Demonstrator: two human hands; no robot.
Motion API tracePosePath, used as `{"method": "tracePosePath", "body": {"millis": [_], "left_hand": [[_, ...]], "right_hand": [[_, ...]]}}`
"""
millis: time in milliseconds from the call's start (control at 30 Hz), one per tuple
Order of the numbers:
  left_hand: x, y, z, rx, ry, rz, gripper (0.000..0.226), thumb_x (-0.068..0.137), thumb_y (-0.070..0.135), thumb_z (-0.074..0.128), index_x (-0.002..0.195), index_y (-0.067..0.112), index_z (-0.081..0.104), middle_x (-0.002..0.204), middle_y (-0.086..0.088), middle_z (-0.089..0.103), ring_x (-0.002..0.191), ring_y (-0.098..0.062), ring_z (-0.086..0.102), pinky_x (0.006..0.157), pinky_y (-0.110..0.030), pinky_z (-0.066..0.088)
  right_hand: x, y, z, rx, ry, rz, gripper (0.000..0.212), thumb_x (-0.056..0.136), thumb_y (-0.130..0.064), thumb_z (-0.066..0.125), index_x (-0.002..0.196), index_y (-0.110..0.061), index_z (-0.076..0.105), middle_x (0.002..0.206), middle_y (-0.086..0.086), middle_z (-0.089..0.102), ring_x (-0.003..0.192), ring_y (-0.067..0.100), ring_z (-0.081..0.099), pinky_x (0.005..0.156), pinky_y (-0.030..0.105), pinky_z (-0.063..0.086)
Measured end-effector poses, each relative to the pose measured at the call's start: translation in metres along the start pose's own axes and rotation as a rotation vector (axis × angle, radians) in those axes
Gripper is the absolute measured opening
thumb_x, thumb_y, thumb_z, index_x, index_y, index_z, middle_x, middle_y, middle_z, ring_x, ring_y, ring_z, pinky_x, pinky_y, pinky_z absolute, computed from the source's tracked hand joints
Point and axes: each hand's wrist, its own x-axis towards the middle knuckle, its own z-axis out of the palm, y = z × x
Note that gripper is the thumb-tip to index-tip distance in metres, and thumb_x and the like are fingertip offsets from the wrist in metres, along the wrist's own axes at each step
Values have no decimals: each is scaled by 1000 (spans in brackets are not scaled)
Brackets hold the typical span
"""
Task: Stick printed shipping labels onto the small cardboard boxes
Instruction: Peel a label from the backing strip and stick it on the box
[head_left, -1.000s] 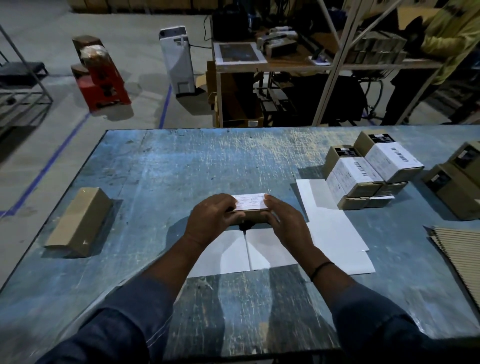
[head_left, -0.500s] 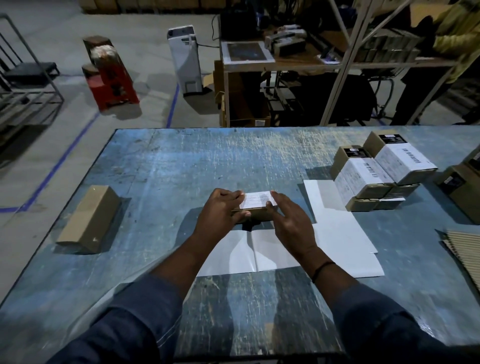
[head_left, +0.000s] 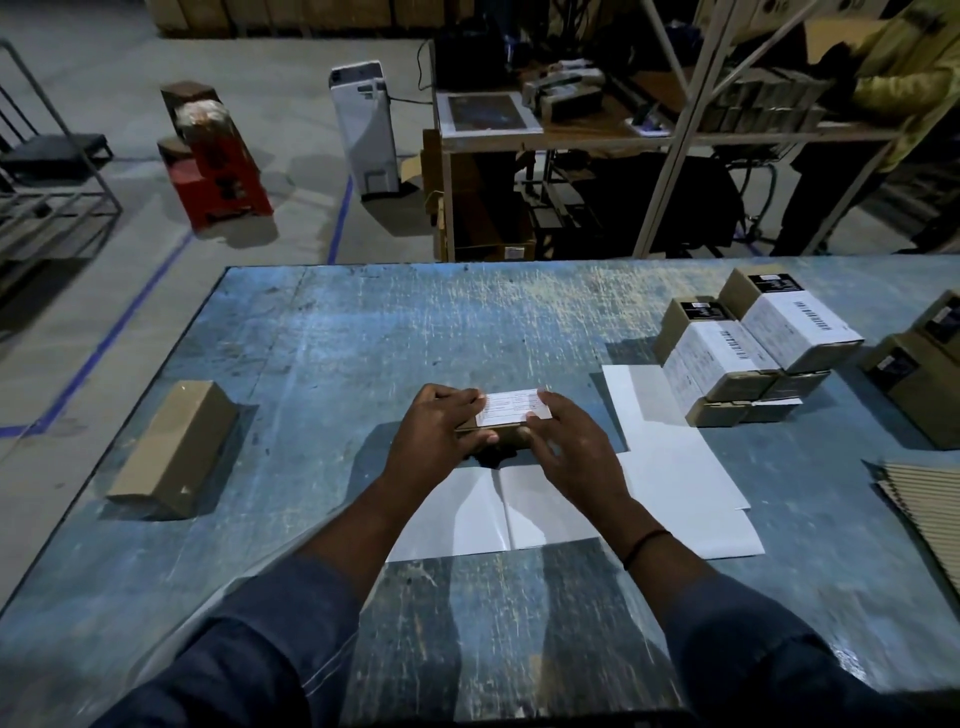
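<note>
A small cardboard box (head_left: 497, 432) is held just above the middle of the blue table (head_left: 322, 364), with a white printed label (head_left: 511, 408) on its top face. My left hand (head_left: 436, 436) grips the box's left end, thumb at the near side. My right hand (head_left: 571, 447) holds the right end, with fingers lying over the label's right edge. White backing sheets (head_left: 519, 512) lie under and right of my hands. A stack of labelled boxes (head_left: 748, 353) stands at the right.
A plain cardboard box (head_left: 174, 449) lies near the table's left edge. More brown boxes (head_left: 919, 374) sit at the far right, with corrugated card (head_left: 930, 493) in front of them. Beyond the table stand a shelf rack (head_left: 675, 130), a white unit (head_left: 366, 130) and a person (head_left: 893, 78).
My right-hand fingers have slid along the label toward its right edge. The box stays in both hands at about the same spot; the camera view shifted slightly.
</note>
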Motion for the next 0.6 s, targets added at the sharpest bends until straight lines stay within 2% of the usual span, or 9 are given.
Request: {"method": "tracePosePath", "body": {"millis": [67, 167, 267, 333, 400, 467, 500, 567, 600], "left_hand": [[1, 0, 0, 11, 24, 46, 55, 66, 34, 93, 112, 9, 78, 118, -3, 75, 102, -27, 60, 86, -35, 55], [-1, -3, 0, 46, 41, 154, 54, 69, 34, 92, 114, 8, 76, 118, -2, 74, 103, -28, 59, 88, -37, 54], [-6, -4, -1, 70, 83, 304, 49, 76, 32, 88, 116, 9, 74, 124, -3, 71, 109, -28, 55, 94, -34, 50], [-7, -1, -5, 54, 96, 401, 40, 82, 27, 85, 115, 8, 74, 127, -6, 69, 113, -29, 54, 99, -32, 48], [-8, 6, -10, 54, 60, 466, 34, 87, 27, 81, 115, 10, 73, 130, -6, 67, 117, -31, 53, 102, -36, 47], [-10, 13, -14, 59, 4, 397, 47, 82, 35, 84, 123, 17, 71, 137, -1, 62, 127, -30, 48, 107, -43, 43], [-10, 15, -16, 49, -16, 291, 62, 75, 42, 87, 130, 23, 67, 145, 3, 55, 135, -28, 42, 112, -44, 38], [-12, 17, -21, -67, -58, 15, 89, 65, 50, 91, 144, 37, 53, 161, 11, 33, 148, -17, 25, 119, -31, 28], [-13, 18, -24, -166, -98, -96, 99, 62, 51, 93, 148, 42, 45, 163, 16, 26, 149, -10, 23, 117, -25, 28]], "right_hand": [[16, -7, -7, 183, -30, 274, 16, 87, -23, 79, 98, -11, 76, 129, 10, 68, 121, 25, 64, 101, 43, 53], [40, -9, -19, 431, -241, 630, 42, 82, -36, 83, 117, -23, 63, 129, -7, 63, 116, 13, 61, 97, 35, 52], [47, 0, -28, 484, -513, 704, 68, 76, -42, 87, 135, -30, 56, 135, -9, 58, 122, 14, 58, 101, 33, 49], [45, 6, -35, 539, -603, 720, 75, 70, -43, 91, 136, -32, 56, 132, -4, 63, 116, 16, 63, 100, 39, 54], [41, 7, -44, 546, -648, 731, 84, 64, -45, 94, 137, -31, 56, 125, 0, 66, 107, 14, 67, 96, 40, 57], [33, 6, -51, 448, -609, 692, 90, 58, -47, 96, 137, -28, 57, 127, -3, 65, 108, 12, 66, 96, 33, 56], [27, 5, -56, 378, -569, 644, 92, 58, -45, 97, 138, -25, 56, 128, -5, 61, 111, 10, 62, 97, 27, 52], [10, 2, -62, 251, -483, 482, 94, 61, -38, 96, 142, -18, 53, 130, -2, 55, 117, 7, 51, 97, 19, 41], [1, 0, -65, 197, -449, 383, 94, 64, -36, 95, 144, -17, 50, 133, 1, 52, 120, 7, 45, 99, 19, 37]]}}
